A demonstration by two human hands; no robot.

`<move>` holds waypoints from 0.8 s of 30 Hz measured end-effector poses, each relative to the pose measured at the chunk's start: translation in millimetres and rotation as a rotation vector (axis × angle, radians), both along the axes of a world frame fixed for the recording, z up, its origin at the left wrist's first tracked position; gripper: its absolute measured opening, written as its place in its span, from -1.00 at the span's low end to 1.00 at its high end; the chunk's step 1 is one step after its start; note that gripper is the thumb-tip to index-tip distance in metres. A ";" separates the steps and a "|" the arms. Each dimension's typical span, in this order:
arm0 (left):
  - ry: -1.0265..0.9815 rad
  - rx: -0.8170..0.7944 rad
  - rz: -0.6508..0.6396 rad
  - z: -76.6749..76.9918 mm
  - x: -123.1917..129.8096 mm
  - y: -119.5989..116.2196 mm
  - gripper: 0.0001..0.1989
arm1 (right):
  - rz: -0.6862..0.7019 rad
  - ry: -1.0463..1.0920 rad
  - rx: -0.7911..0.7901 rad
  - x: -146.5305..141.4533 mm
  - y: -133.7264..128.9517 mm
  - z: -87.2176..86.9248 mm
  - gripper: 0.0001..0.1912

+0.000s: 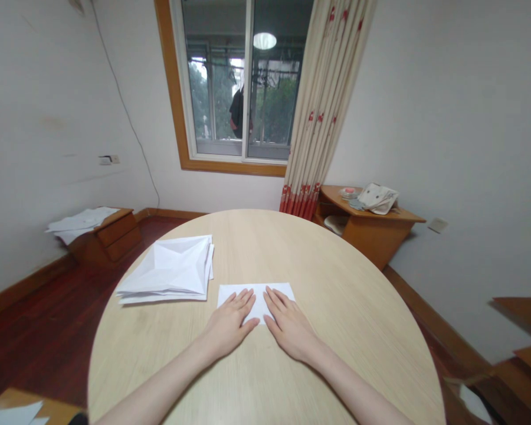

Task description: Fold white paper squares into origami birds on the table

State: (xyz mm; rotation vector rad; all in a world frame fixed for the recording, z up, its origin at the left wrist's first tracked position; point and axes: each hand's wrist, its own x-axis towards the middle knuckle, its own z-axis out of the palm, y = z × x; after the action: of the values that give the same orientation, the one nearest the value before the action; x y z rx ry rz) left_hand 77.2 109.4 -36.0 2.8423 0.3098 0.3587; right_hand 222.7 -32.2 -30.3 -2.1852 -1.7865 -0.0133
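Note:
A folded sheet of white paper [257, 298] lies flat near the middle of the round wooden table [336, 307]. My left hand [232, 321] rests on its left half, palm down with the fingers stretched out. On the right half my right hand [289, 324] lies the same way, fingers extended. Both thumbs point inward near the paper's front edge, with a narrow gap between them. The hands cover the paper's left and right parts, so those are hidden.
A stack of creased white paper sheets [168, 265] sits on the table's left side. Beyond the table stand a drawer cabinet [119, 236] with papers and a corner cabinet [371, 233] with a cloth bag [378, 198]. A patterned curtain [323, 112] hangs beside the window.

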 end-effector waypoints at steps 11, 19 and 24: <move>0.111 0.029 0.027 10.3 -7.3 15.5 -0.51 | -0.068 -0.019 -0.147 15.5 -5.8 9.6 -0.52; 0.196 0.041 0.031 15.1 -19.6 31.3 -0.48 | -0.123 0.048 -0.232 29.4 -9.9 10.0 -0.52; 0.120 0.147 0.001 11.1 -23.4 32.6 -0.49 | -0.187 0.084 -0.279 38.7 -14.2 10.0 -0.47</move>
State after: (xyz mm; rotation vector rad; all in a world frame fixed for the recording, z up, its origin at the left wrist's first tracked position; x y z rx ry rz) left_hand 53.8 142.0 -24.9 3.0152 0.3210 0.2204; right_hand 261.4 -46.4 -20.4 -2.4989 -1.6142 0.2976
